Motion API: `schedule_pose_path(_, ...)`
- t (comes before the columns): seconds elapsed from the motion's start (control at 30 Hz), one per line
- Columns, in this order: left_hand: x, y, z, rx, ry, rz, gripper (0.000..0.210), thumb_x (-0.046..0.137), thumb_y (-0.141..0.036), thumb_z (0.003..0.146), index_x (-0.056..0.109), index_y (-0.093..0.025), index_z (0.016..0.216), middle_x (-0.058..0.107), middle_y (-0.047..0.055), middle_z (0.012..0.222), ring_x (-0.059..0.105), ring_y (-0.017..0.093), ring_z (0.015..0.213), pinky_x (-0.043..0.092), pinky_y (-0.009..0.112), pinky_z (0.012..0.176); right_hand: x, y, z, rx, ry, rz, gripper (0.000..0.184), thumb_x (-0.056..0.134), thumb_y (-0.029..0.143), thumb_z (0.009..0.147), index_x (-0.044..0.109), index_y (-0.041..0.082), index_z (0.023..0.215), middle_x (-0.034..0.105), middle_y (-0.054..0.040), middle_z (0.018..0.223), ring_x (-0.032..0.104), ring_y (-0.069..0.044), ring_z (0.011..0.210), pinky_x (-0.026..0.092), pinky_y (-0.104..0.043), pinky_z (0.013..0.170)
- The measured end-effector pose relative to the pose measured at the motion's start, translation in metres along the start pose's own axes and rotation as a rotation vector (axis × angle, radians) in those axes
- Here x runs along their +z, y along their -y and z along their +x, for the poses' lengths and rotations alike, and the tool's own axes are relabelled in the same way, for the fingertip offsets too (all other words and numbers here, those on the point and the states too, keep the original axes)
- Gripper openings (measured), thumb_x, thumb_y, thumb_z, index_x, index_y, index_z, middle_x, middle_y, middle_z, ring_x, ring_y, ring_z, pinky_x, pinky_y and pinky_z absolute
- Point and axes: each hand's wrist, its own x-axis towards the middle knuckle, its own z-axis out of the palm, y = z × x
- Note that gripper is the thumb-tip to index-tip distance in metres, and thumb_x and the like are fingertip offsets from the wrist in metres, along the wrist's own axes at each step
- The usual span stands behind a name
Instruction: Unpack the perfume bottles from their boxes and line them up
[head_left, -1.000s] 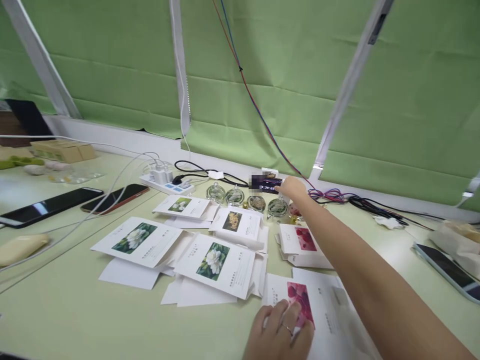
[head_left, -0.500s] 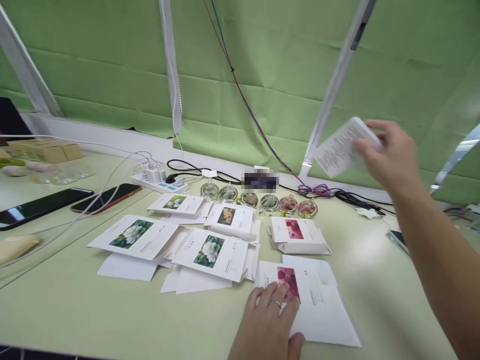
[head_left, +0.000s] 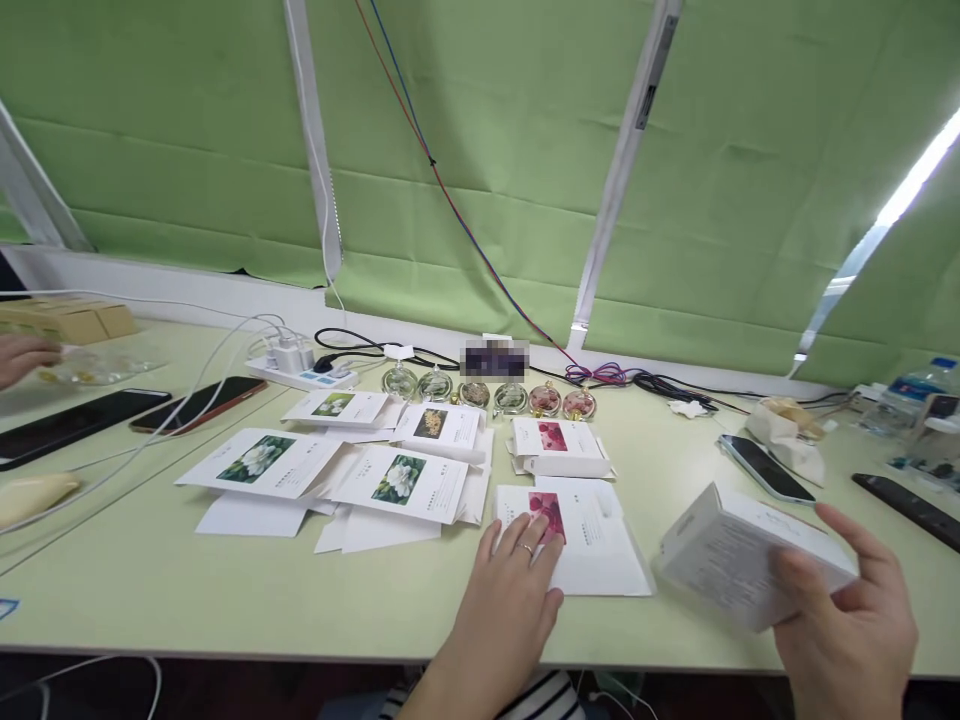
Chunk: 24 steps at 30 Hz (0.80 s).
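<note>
My left hand (head_left: 517, 570) lies with its fingers spread on a flattened white carton (head_left: 611, 555) printed with a red flower picture. To the right, my right hand (head_left: 847, 610) grips a white box (head_left: 739, 560), thumb on the near face and fingers behind. That box is tilted above the table, its side covered in blurred grey print. Behind the flattened carton sits another red-flower carton (head_left: 570, 448). White cartons with white-flower pictures (head_left: 405, 485) and one with a yellow-flower picture (head_left: 442, 428) lie to the left. Several round clear ornaments (head_left: 545, 401) stand in a row behind, with green, brown or red contents.
Phones lie at the left (head_left: 199, 405) and right (head_left: 765, 468). A power strip (head_left: 304, 372) with white cables and bundled black cables (head_left: 667, 390) run along the wall. At far left is another person's hand (head_left: 26, 358). A bottle (head_left: 930, 380) stands far right.
My right hand has come down from in front of the green blind to low over the table's right side, still holding the white box. My left hand stays on the flattened carton. The view has shifted.
</note>
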Motion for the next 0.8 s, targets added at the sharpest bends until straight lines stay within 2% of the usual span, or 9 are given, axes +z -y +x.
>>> schedule_pose_path(0.1,-0.003,0.002,0.0,0.068,-0.054,-0.008,0.047,0.047,-0.017,0.083,0.04,-0.021,0.13,0.044,0.005,0.136,0.032,0.027,0.128,0.023,0.052,0.106,0.007,0.007,-0.021,-0.071,0.08,0.208,0.061,0.08,0.04,0.055,0.056,0.021,0.108,0.064,-0.0059,0.086,0.061,-0.02,0.075,0.049,-0.029,0.059)
schedule_pose_path(0.17,-0.012,0.003,-0.007,0.072,-0.157,-0.056,0.045,0.041,-0.017,0.087,0.037,-0.022,0.131,0.043,0.004,0.136,0.03,0.025,0.13,0.022,0.052,0.107,0.015,0.01,-0.043,-0.085,0.171,0.278,0.057,0.08,0.042,0.054,0.057,0.02,0.101,0.066,-0.0071,0.084,0.063,-0.021,0.073,0.051,-0.029,0.058)
schedule_pose_path(0.23,-0.029,0.003,-0.018,0.009,-0.307,-0.164,0.038,0.036,-0.02,0.09,0.039,-0.024,0.128,0.047,0.004,0.132,0.034,0.023,0.128,0.028,0.048,0.105,0.028,0.012,-0.069,-0.052,0.283,0.273,0.054,0.079,0.044,0.056,0.056,0.02,0.099,0.067,-0.0077,0.085,0.064,-0.02,0.073,0.051,-0.027,0.059)
schedule_pose_path(0.33,-0.057,0.003,-0.039,-0.05,-0.517,-0.34,0.028,0.034,-0.026,0.092,0.047,-0.026,0.117,0.056,0.005,0.117,0.049,0.021,0.112,0.043,0.037,0.093,0.053,0.011,-0.109,0.023,0.473,0.286,0.047,0.074,0.046,0.064,0.054,0.024,0.101,0.067,-0.0056,0.093,0.063,-0.018,0.079,0.051,-0.025,0.065)
schedule_pose_path(0.4,-0.068,0.004,-0.05,0.005,-0.557,-0.375,0.025,0.037,-0.028,0.09,0.048,-0.026,0.112,0.057,0.005,0.109,0.053,0.02,0.103,0.046,0.032,0.086,0.071,0.005,-0.129,0.044,0.631,0.327,0.045,0.071,0.045,0.067,0.053,0.026,0.103,0.065,-0.004,0.097,0.063,-0.017,0.083,0.052,-0.025,0.068)
schedule_pose_path(0.5,-0.064,0.011,-0.058,0.027,-0.502,-0.363,0.028,0.047,-0.029,0.086,0.048,-0.027,0.113,0.053,0.005,0.11,0.052,0.021,0.104,0.047,0.03,0.085,0.093,-0.01,-0.147,0.086,0.796,0.368,0.046,0.07,0.041,0.071,0.048,0.026,0.108,0.062,-0.0048,0.101,0.062,-0.018,0.088,0.052,-0.027,0.072)
schedule_pose_path(0.57,-0.051,0.018,-0.061,-0.048,-0.54,-0.427,0.035,0.055,-0.029,0.081,0.047,-0.027,0.115,0.05,0.006,0.116,0.049,0.022,0.11,0.047,0.031,0.088,0.101,-0.021,-0.154,0.126,0.771,0.401,0.053,0.069,0.041,0.072,0.041,0.025,0.114,0.06,-0.0069,0.104,0.062,-0.019,0.091,0.052,-0.029,0.074)
schedule_pose_path(0.67,-0.032,0.028,-0.062,-0.179,-0.677,-0.684,0.041,0.065,-0.028,0.075,0.046,-0.027,0.11,0.045,0.006,0.122,0.049,0.022,0.113,0.049,0.029,0.087,0.103,-0.032,-0.161,0.16,0.669,0.446,0.058,0.07,0.043,0.07,0.037,0.024,0.113,0.059,-0.008,0.104,0.061,-0.02,0.092,0.053,-0.03,0.073)
schedule_pose_path(0.8,-0.026,0.03,-0.06,-0.266,-0.699,-1.011,0.033,0.073,-0.026,0.066,0.046,-0.023,0.084,0.056,0.002,0.105,0.06,0.017,0.093,0.053,0.021,0.074,0.101,-0.029,-0.165,0.253,0.659,0.436,0.053,0.071,0.043,0.068,0.044,0.023,0.11,0.06,-0.0073,0.104,0.062,-0.018,0.089,0.052,-0.027,0.073)
